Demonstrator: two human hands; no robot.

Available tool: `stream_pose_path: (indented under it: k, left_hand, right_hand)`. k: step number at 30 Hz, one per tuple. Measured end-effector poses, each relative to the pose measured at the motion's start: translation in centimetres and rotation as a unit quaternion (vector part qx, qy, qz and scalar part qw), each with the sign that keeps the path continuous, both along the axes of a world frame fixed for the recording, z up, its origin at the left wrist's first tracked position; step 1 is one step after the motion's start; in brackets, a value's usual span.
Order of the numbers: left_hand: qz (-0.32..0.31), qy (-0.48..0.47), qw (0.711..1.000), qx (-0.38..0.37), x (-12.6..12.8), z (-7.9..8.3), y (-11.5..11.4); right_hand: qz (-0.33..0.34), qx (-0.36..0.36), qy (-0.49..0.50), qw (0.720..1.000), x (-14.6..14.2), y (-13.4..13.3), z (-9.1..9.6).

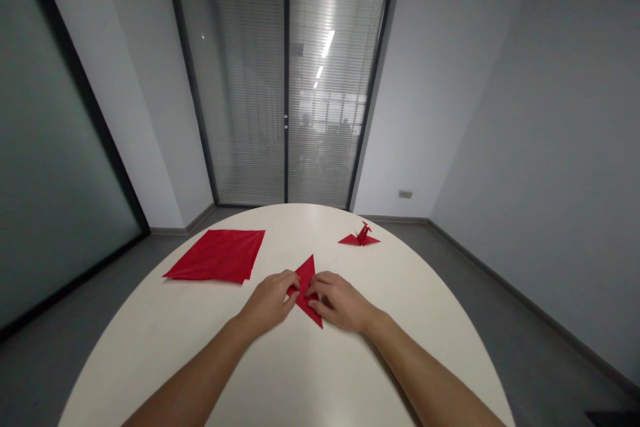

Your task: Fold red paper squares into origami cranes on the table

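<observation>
Between my hands, on the table, is a piece of red folded paper (306, 275) with one point toward the far side and another toward me. My left hand (270, 297) pinches its left corner between thumb and fingers. My right hand (340, 298) has its fingers curled onto the paper's right side, thumb and fingertips against the surface. Both hands cover parts of the paper, so its full outline is hidden. Farther back to the right stands a red origami crane (362, 237) with its wings spread.
A stack of red paper sheets (215, 255) lies on the left of the round white table (300, 383). Beyond the table's far edge are glass doors with blinds (250, 93). A wall (550, 147) rises on the right, with a socket plate (405, 194) low on the far wall.
</observation>
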State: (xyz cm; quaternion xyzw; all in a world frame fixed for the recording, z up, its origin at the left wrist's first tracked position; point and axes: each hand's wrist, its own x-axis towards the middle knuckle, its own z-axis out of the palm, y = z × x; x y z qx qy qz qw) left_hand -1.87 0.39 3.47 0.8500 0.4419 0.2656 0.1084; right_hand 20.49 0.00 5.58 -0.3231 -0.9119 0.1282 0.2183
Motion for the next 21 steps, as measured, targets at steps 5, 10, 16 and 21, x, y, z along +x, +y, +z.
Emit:
stream_pose_path:
  k: [5, 10, 16, 21]
  left_hand:
    - [-0.042, -0.015, 0.999, -0.006, -0.3, -0.3, 0.1]
    - [-0.035, 0.012, 0.999, 0.035, -0.1, -0.5, 0.2]
    - [0.004, 0.038, 0.999, 0.029, -0.1, -0.3, 0.1]
    - [0.010, 0.028, 0.999, 0.037, 0.0, 0.0, -0.4]
  right_hand:
    - [-0.042, -0.035, -0.037, 0.998, 0.6, 0.5, -1.4]
    - [-0.091, -0.062, -0.080, 0.991, 1.1, 0.9, -2.0]
    - [-0.105, 0.007, -0.058, 0.993, 1.1, 0.9, -1.5]
    - [-0.075, 0.016, -0.034, 0.996, 1.4, 1.0, -1.7]
